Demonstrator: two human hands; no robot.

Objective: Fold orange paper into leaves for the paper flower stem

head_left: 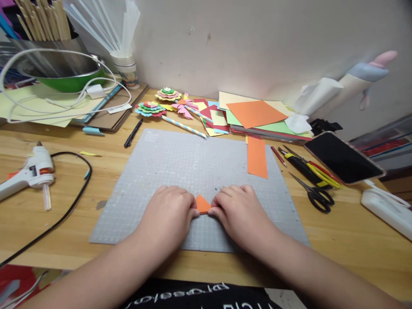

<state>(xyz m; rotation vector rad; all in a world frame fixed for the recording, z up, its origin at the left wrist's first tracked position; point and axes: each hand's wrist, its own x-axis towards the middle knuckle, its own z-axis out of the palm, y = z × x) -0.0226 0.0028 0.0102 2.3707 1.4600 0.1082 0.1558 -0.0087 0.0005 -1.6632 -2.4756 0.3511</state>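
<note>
The small orange paper piece (202, 204) lies on the grey cutting mat (193, 171), near the front edge of the surface, exactly between the two hands. The left hand (169, 210) and the right hand (240, 210), both curled, press it flat from each side with their fingertips, equally near.

You pinch a small folded orange paper triangle (202, 203), lying flat, point away from you, on the mat.
</note>
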